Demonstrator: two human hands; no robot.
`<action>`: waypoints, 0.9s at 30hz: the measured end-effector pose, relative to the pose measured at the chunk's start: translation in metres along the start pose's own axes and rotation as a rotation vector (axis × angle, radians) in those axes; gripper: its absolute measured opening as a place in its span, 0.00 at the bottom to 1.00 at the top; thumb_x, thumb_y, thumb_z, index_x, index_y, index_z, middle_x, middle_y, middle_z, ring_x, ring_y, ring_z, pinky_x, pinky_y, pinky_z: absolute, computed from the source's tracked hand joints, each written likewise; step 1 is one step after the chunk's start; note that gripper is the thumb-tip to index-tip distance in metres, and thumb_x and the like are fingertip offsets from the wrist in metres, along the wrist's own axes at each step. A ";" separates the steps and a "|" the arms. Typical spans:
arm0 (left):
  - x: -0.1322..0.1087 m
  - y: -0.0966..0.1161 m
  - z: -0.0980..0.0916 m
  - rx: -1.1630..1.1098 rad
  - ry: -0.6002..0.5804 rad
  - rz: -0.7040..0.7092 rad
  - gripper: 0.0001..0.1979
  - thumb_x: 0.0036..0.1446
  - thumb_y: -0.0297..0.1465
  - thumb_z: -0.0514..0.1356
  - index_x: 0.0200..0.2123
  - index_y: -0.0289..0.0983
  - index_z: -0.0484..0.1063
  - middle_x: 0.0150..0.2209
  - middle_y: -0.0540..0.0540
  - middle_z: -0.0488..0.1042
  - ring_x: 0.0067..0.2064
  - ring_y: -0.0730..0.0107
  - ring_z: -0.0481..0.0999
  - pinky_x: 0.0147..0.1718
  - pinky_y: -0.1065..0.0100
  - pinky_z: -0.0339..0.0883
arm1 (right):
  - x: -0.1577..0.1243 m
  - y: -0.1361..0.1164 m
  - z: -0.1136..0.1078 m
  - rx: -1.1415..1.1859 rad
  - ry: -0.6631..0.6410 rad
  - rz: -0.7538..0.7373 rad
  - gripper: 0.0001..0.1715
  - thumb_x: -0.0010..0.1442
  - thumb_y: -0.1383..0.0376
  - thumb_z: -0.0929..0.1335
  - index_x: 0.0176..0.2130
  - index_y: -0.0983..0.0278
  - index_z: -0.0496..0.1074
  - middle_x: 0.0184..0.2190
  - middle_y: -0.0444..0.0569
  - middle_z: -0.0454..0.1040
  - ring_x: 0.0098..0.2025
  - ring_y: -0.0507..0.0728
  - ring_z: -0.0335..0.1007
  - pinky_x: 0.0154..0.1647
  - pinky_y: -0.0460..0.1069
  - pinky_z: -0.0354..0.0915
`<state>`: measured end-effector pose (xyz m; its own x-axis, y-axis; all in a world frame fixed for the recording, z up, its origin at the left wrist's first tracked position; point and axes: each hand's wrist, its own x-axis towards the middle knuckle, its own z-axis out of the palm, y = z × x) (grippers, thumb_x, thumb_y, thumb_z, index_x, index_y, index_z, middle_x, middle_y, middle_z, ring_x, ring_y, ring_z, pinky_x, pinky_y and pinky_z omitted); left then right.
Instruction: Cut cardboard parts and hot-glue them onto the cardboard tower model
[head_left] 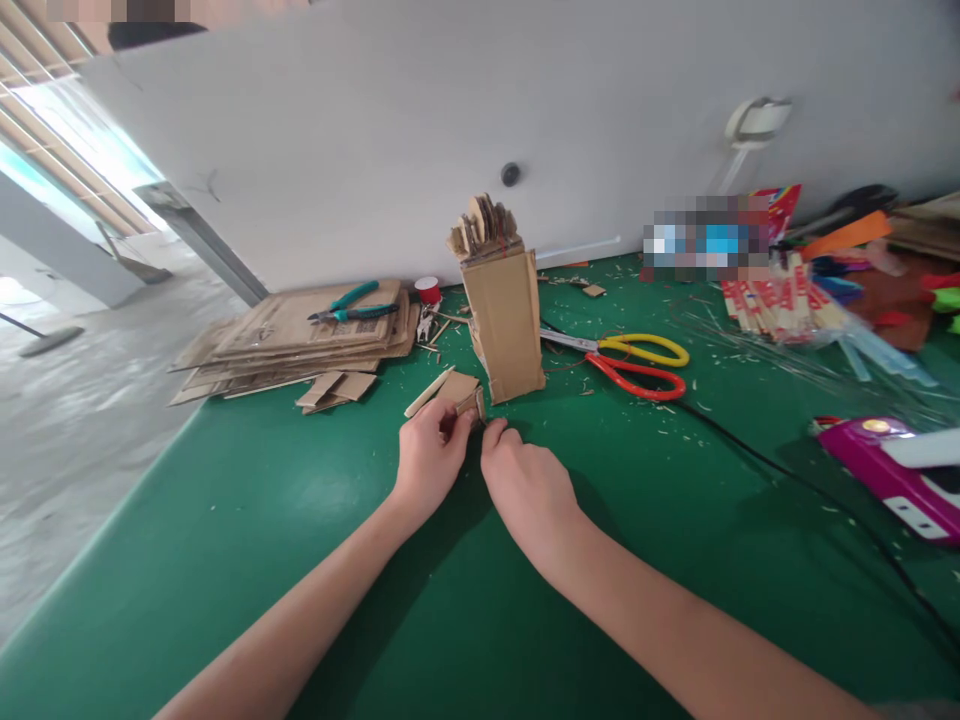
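Cardboard piece [459,392] pinched between both hands on the green table [225,520], just near of the upright cardboard box [506,322].

Left hand [429,455] grips the small folded piece from its left side, fingers curled over the edge; right hand [525,478] is clenched low at its right corner, fingertips touching it, though what they pinch there is hidden. Judgement: corrugated board, light, stiff along the flutes but easily creased, so best held by the edges near the fold. The box stands open-topped and is packed with cut cardboard discs [484,225] poking above its rim. Scissors [637,365] lie right of the box; pliers [352,305] rest on a stack of flattened cardboard sheets [292,340] far left.
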<state>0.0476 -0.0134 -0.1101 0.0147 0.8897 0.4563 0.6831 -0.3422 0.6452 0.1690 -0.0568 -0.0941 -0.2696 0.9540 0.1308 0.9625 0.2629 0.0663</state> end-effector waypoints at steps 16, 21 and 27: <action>-0.008 0.027 -0.011 -0.068 0.017 0.103 0.07 0.56 0.29 0.56 0.25 0.37 0.66 0.23 0.51 0.71 0.25 0.74 0.69 0.25 0.72 0.62 | -0.029 0.008 -0.007 -0.082 -0.092 0.073 0.27 0.54 0.83 0.60 0.53 0.82 0.65 0.26 0.54 0.73 0.23 0.55 0.75 0.19 0.44 0.70; 0.002 0.033 -0.027 -0.276 0.204 -0.065 0.05 0.56 0.32 0.58 0.29 0.38 0.65 0.24 0.51 0.72 0.26 0.73 0.73 0.26 0.72 0.66 | -0.029 0.010 -0.007 -0.061 -0.123 0.032 0.28 0.54 0.83 0.61 0.55 0.80 0.64 0.28 0.56 0.74 0.24 0.55 0.76 0.20 0.45 0.70; 0.005 0.020 -0.023 -0.510 0.034 -0.182 0.08 0.52 0.30 0.59 0.34 0.39 0.60 0.30 0.49 0.74 0.34 0.68 0.78 0.28 0.71 0.68 | -0.022 0.026 -0.019 0.027 -0.122 0.088 0.22 0.57 0.82 0.58 0.50 0.75 0.65 0.32 0.56 0.74 0.27 0.56 0.76 0.22 0.46 0.67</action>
<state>0.0444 -0.0230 -0.0809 -0.1000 0.9410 0.3233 0.2317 -0.2940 0.9273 0.1991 -0.0737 -0.0764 -0.1797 0.9836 0.0134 0.9832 0.1792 0.0331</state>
